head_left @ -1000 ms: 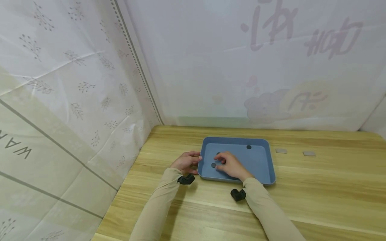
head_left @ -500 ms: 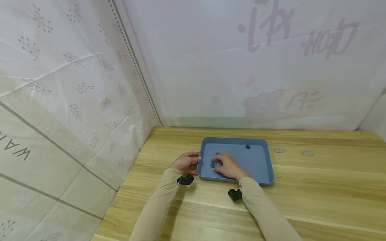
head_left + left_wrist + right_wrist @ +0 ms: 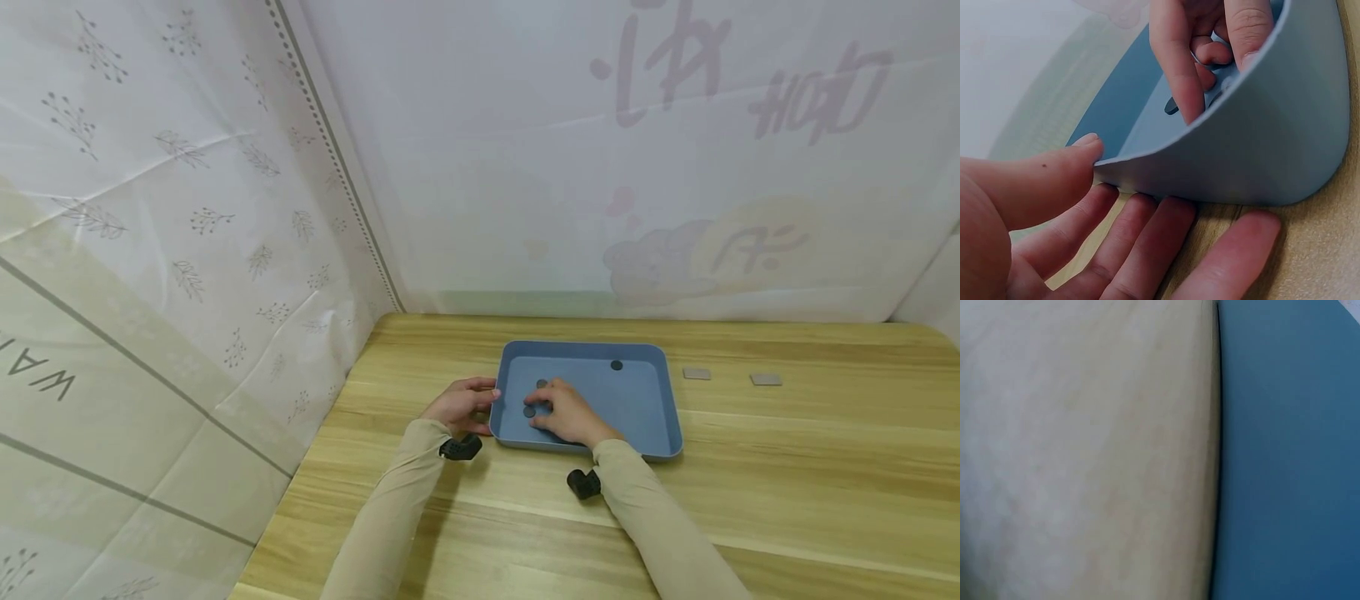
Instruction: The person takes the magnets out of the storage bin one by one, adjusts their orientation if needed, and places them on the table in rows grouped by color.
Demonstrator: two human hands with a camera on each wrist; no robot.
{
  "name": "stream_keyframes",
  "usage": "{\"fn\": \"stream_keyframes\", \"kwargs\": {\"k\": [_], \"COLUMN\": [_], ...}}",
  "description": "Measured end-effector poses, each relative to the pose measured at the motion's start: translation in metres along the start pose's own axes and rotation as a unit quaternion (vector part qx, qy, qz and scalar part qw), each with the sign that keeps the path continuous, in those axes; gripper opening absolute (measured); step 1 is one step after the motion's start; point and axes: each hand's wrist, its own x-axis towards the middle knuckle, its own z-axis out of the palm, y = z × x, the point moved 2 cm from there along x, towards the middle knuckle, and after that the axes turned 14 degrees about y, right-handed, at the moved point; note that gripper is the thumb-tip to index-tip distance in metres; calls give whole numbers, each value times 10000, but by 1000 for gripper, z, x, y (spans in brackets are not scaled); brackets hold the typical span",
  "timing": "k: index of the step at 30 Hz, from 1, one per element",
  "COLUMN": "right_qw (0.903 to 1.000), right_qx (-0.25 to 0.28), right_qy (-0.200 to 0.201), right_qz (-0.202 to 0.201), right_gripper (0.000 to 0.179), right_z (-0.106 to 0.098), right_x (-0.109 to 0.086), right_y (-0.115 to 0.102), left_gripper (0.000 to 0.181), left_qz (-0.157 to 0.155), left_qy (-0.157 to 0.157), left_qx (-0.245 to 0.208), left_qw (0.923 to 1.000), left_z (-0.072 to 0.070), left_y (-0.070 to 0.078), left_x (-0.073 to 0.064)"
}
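On the wooden table (image 3: 825,467), head view, two grey plates (image 3: 696,374) lie right of the smooth blue tray (image 3: 633,408). The right hand (image 3: 573,414), thumb and forefinger apart around one dark disc (image 3: 529,412), partly hides another disc (image 3: 541,383); I cannot tell whether it grips. Left wrist view: the left hand (image 3: 1113,247) touches the outer wall, fingers spread. Right wrist view: blurred.
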Motion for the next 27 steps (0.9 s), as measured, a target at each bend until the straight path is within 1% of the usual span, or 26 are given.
{"fn": "stream_keyframes", "kwargs": {"k": [11, 21, 27], "right_qw": [10000, 9999, 9998], "right_qx": [-27, -40, -30], "right_qy": [34, 136, 172], "right_qz": [31, -74, -51], "right_gripper": [27, 20, 18], "right_z": [0, 0, 0], "right_x": [-1, 0, 0], "right_y": [-1, -1, -1], "left_gripper": [46, 46, 47], "left_qz": [-44, -21, 3], "left_qy": [-1, 41, 31], "left_qx": [-46, -72, -113], "left_qw": [10000, 10000, 9999], "left_z": [0, 0, 1], "left_y": [-2, -2, -2], "left_x": [1, 3, 3]}}
